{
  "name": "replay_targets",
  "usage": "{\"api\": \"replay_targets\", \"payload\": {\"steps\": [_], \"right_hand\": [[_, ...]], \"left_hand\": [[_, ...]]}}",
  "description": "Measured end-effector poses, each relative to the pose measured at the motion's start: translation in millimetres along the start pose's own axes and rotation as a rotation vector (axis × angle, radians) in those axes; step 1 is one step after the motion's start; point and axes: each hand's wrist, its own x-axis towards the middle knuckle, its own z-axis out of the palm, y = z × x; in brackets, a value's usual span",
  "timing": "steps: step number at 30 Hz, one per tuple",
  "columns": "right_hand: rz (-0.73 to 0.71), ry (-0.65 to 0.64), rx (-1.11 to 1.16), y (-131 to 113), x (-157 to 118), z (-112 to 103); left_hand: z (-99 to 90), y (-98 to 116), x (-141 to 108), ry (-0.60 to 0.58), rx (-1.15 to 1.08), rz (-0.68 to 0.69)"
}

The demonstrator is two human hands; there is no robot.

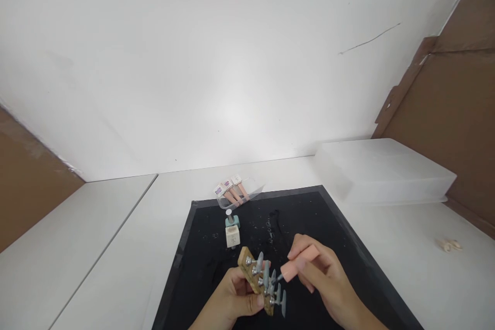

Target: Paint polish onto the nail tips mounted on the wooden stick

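My left hand (pixel 233 296) grips a tan wooden nail-tip stand (pixel 245 259), tilted over the black mat (pixel 296 219). Several grey-blue false nail tips (pixel 266 271) stick out from its silver posts, facing right. Between the fingers of my right hand (pixel 333 282) is a nail polish brush by its peach cap (pixel 299 263). The dark brush end points down-left and is at one of the nail tips; whether it touches is hard to see. Beyond the stand are a whitish cube-shaped block (pixel 232 236) and a teal bottle-like piece (pixel 233 221).
A clear tray (pixel 223 205) with several peach-handled items and white labels lies at the mat's far edge. A translucent plastic box (pixel 394 175) stands at the right. Small beige pieces (pixel 448 244) lie on the white table. Brown cardboard walls (pixel 448 98) flank both sides.
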Motion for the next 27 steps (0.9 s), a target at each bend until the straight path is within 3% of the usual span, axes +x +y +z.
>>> {"api": "replay_targets", "payload": {"steps": [4,12,18,21,27], "right_hand": [[0.005,-0.06,-0.021,-6.0,0.4,2.8],[0.015,0.195,-0.037,7.2,1.1,0.3],[-0.001,0.014,-0.008,0.7,-1.1,0.0],[-0.014,-0.017,-0.05,-3.3,-0.7,1.4],[-0.043,0.25,-0.091,6.6,0.4,1.5]], "left_hand": [[2.2,2.5,-0.5,0.0,0.012,-0.004],[-1.4,-0.3,-3.1,-0.009,0.016,-0.019],[-0.5,1.6,-1.4,0.004,0.012,-0.021],[2.0,3.3,-1.9,0.021,0.021,-0.037],[-5.8,-2.7,-1.9,-0.024,0.024,-0.054]]}}
